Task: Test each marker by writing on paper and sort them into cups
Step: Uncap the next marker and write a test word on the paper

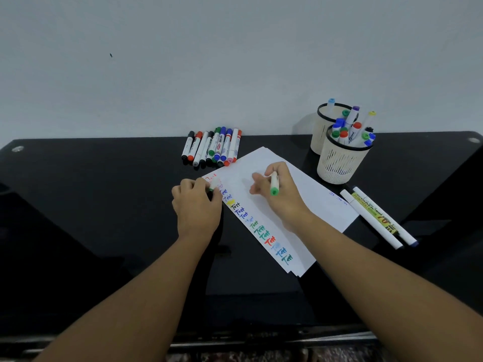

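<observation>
Right hand point(281, 190) is wrapped around a green marker point(274, 183), fingers curled tight on the barrel, the green end pointing back toward the person at 6 o'clock and the writing end hidden under the fingers over the paper point(300, 194). Left hand point(197, 202) sits at the sheet's 9 o'clock edge, fingers curled around something small and green, probably the marker's cap point(211, 189), though the blur there makes it hard to be sure. The paper lies tilted on the black table point(104, 205), its long left edge carrying a column of coloured "Test" words point(261, 231) running down toward 5 o'clock. Up at 11 o'clock from the sheet, a row of loose markers point(213, 148) lies side by side near the table's far edge, just clear of the paper's corner. At 2 o'clock stand two cream mesh cups: the near cup point(339, 165) packed with markers, caps up, and the far cup point(321, 129) just behind it, touching or nearly so, holding a few more. At 3 o'clock, just off the paper's right edge, three markers point(376, 218) lie close together on the table. Open dark tabletop spreads wide at 8 and 9 o'clock beyond the left hand, and a narrower strip runs between the paper and the near cup.
</observation>
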A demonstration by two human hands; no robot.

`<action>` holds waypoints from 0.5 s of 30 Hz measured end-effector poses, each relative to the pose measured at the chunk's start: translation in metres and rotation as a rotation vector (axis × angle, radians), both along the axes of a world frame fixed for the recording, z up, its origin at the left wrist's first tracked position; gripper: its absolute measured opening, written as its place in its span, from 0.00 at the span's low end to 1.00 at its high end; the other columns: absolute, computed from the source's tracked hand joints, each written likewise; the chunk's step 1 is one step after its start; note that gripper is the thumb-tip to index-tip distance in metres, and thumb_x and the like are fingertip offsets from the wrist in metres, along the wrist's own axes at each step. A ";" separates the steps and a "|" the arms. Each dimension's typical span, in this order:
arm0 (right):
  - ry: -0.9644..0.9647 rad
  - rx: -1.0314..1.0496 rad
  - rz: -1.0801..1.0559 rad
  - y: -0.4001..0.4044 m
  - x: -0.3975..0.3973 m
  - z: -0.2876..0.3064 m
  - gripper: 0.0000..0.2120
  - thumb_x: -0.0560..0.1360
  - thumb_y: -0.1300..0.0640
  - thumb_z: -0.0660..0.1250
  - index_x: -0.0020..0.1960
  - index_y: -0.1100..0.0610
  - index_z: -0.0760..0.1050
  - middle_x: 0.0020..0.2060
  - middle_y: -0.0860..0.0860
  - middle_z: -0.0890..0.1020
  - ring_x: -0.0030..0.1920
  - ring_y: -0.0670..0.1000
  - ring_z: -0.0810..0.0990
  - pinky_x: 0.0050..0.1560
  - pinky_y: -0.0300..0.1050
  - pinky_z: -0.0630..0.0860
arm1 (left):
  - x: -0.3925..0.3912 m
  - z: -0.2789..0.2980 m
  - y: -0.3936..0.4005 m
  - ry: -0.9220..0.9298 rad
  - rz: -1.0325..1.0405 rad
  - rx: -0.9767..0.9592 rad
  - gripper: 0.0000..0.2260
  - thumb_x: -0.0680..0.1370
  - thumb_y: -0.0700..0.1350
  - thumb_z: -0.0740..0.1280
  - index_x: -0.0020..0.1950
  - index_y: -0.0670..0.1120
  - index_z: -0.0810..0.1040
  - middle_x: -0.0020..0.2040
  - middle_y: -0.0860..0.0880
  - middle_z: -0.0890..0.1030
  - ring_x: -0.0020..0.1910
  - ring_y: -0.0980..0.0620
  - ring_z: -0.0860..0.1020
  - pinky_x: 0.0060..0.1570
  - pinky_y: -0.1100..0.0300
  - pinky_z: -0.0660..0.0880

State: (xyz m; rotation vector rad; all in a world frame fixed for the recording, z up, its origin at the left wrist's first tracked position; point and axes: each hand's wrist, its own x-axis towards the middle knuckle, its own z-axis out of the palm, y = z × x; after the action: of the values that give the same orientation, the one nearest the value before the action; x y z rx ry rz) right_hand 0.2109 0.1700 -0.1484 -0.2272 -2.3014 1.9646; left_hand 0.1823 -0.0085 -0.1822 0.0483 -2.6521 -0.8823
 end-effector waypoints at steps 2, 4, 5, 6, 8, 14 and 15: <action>0.055 0.037 -0.001 0.000 0.001 -0.006 0.11 0.84 0.41 0.61 0.54 0.48 0.72 0.39 0.52 0.85 0.47 0.50 0.85 0.65 0.54 0.75 | 0.000 0.000 0.000 -0.044 0.009 -0.011 0.09 0.80 0.52 0.66 0.53 0.48 0.79 0.57 0.47 0.74 0.61 0.46 0.67 0.60 0.49 0.69; 0.068 0.080 0.020 0.003 0.005 -0.006 0.16 0.84 0.38 0.58 0.53 0.46 0.79 0.35 0.50 0.83 0.42 0.46 0.82 0.60 0.46 0.78 | -0.001 -0.001 -0.001 -0.056 -0.002 -0.025 0.09 0.80 0.52 0.66 0.54 0.48 0.79 0.58 0.47 0.74 0.62 0.46 0.67 0.61 0.48 0.69; 0.053 0.119 0.031 0.006 0.006 -0.005 0.19 0.84 0.37 0.57 0.52 0.46 0.81 0.34 0.51 0.80 0.39 0.45 0.80 0.53 0.38 0.76 | -0.001 -0.001 -0.001 -0.059 -0.005 -0.020 0.09 0.80 0.52 0.66 0.55 0.49 0.79 0.59 0.47 0.74 0.62 0.46 0.67 0.62 0.49 0.68; 0.037 0.159 0.042 0.009 0.007 -0.005 0.20 0.84 0.38 0.57 0.51 0.47 0.83 0.34 0.52 0.79 0.37 0.43 0.77 0.47 0.34 0.74 | -0.001 0.000 -0.002 -0.061 -0.009 -0.012 0.10 0.80 0.52 0.66 0.58 0.49 0.78 0.59 0.47 0.74 0.62 0.46 0.67 0.62 0.49 0.68; 0.029 0.227 0.063 0.015 0.009 -0.006 0.19 0.85 0.41 0.58 0.51 0.47 0.84 0.35 0.53 0.78 0.36 0.43 0.76 0.44 0.35 0.72 | 0.001 0.000 -0.004 -0.055 -0.042 -0.022 0.15 0.81 0.53 0.65 0.67 0.51 0.75 0.61 0.47 0.72 0.62 0.46 0.67 0.63 0.49 0.67; 0.143 0.230 0.092 0.020 0.005 -0.002 0.04 0.82 0.50 0.68 0.52 0.49 0.81 0.43 0.43 0.84 0.42 0.44 0.83 0.43 0.38 0.78 | -0.014 0.004 -0.020 -0.110 -0.244 -0.257 0.16 0.84 0.52 0.60 0.72 0.60 0.73 0.61 0.51 0.71 0.61 0.48 0.67 0.64 0.47 0.65; 0.169 0.232 0.100 0.018 0.002 0.000 0.03 0.80 0.50 0.71 0.53 0.48 0.83 0.45 0.41 0.85 0.45 0.44 0.83 0.44 0.37 0.79 | -0.017 0.003 -0.026 -0.097 -0.271 -0.246 0.14 0.84 0.52 0.61 0.69 0.58 0.76 0.60 0.51 0.72 0.59 0.49 0.67 0.61 0.47 0.67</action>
State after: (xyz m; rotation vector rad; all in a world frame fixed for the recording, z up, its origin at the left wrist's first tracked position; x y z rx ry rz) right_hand 0.2129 0.1880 -0.1481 0.0727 -2.4409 1.6637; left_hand 0.1649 -0.0344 -0.1790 -0.3440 -2.8828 -0.6374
